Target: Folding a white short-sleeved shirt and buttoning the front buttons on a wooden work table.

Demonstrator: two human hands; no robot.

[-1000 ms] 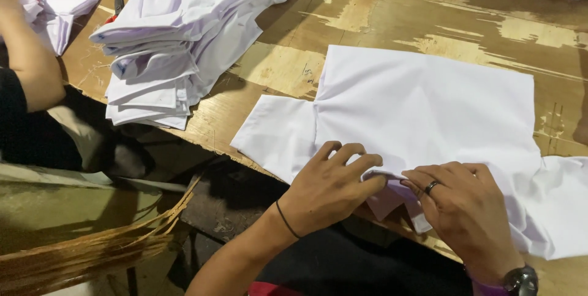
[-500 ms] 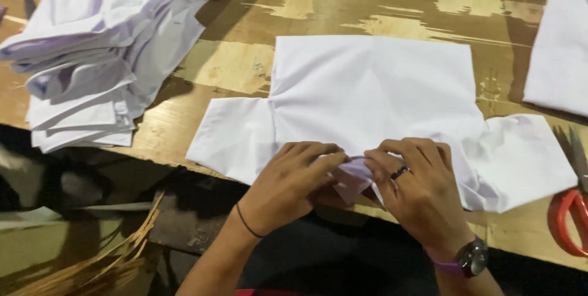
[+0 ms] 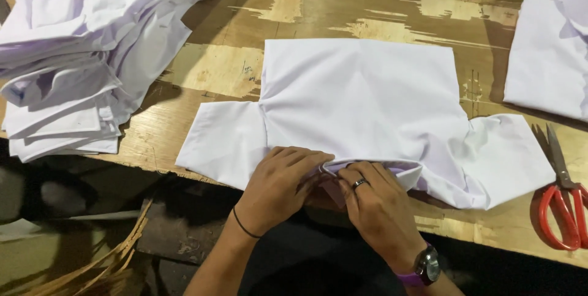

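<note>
A white short-sleeved shirt (image 3: 361, 100) lies flat, back side up, on a worn wooden table (image 3: 226, 69), its collar at the near edge. My left hand (image 3: 278, 189) presses on the collar area, fingers curled over the fabric. My right hand (image 3: 376, 207), with a ring and a wristwatch, grips the folded collar (image 3: 404, 173) right beside it. Both hands touch each other at the collar.
A tall stack of folded white shirts (image 3: 73, 57) sits at the far left. Another white garment (image 3: 548, 57) lies at the right edge. Red-handled scissors (image 3: 560, 201) rest on the table near the right sleeve. Below the table edge the floor is dark.
The view has shifted right and closer, bringing the scissors and right garment into sight. My hands stay on the collar, now closer together.
</note>
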